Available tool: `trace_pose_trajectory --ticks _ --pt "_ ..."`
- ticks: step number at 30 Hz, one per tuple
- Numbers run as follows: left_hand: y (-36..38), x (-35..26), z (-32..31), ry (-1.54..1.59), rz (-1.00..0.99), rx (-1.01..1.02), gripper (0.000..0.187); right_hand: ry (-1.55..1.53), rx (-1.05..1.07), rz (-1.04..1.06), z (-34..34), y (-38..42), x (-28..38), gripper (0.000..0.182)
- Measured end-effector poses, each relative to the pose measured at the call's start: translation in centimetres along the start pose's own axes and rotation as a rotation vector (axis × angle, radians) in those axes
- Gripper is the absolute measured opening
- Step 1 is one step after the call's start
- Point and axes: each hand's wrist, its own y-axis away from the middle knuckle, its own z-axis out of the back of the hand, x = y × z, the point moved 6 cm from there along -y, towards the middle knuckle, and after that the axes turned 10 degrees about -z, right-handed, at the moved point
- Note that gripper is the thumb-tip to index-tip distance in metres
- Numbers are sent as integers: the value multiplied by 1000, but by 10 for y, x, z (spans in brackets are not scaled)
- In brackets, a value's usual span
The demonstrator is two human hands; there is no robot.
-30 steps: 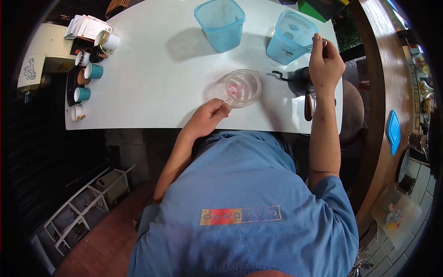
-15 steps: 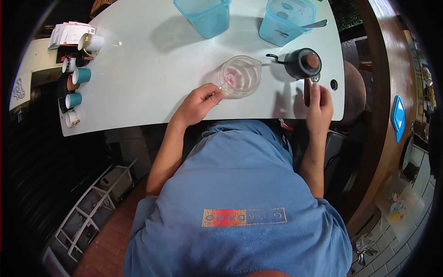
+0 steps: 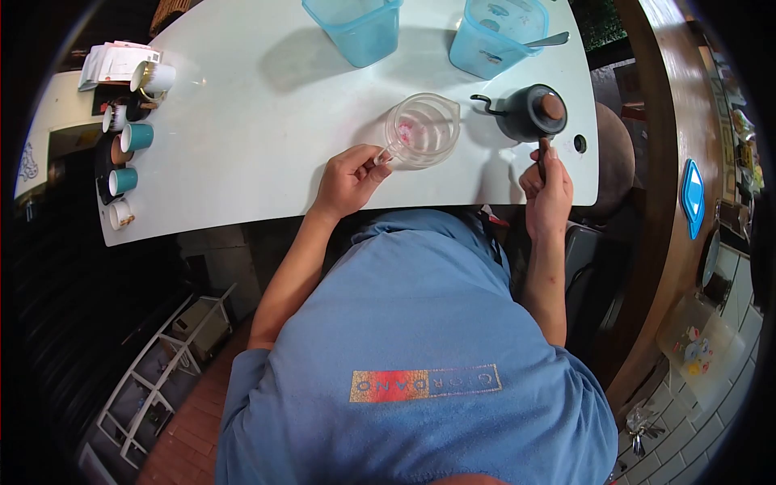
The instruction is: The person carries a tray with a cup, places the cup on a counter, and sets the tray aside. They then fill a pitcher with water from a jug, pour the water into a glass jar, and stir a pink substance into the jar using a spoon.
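Observation:
A clear glass jug (image 3: pixel 432 133) with a pouring lip stands on the white table, a small pinkish-red patch showing inside it. My left hand (image 3: pixel 349 182) pinches its glass handle between thumb and fingers. To the right is a black gooseneck kettle (image 3: pixel 521 117) with a wooden lid knob, its thin spout pointing left towards the jug. My right hand (image 3: pixel 552 190) is closed around the kettle's dark brown handle, thumb on top. Whether the kettle touches the table is hard to tell.
Two light-blue plastic tubs, one at the top middle (image 3: pixel 360 36) and one at the top right (image 3: pixel 477 52) with a metal utensil (image 3: pixel 550 40) across its rim, stand beyond the jug. Several cups (image 3: pixel 137 136) line the table's left edge. A round hole (image 3: pixel 579 144) pierces the table at right.
My right hand has closed around the kettle's handle, where before it was beside it with fingers raised. My left hand stays on the jug handle. The view has shifted slightly.

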Motion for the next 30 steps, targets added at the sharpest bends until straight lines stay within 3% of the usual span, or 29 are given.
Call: trace_pose_trajectory --ticks 4,6,12,30 --pt "0 -2 1 -10 8 -1 25 -36 47 67 0 14 15 35" --pt "-1 1 0 -51 46 49 35 -27 124 115 -4 22 25 33" --pt "3 9 -1 -23 60 8 37 113 114 143 -20 36 37 33" --pt "3 13 -2 149 108 -90 31 246 144 281 -37 36 45 31"
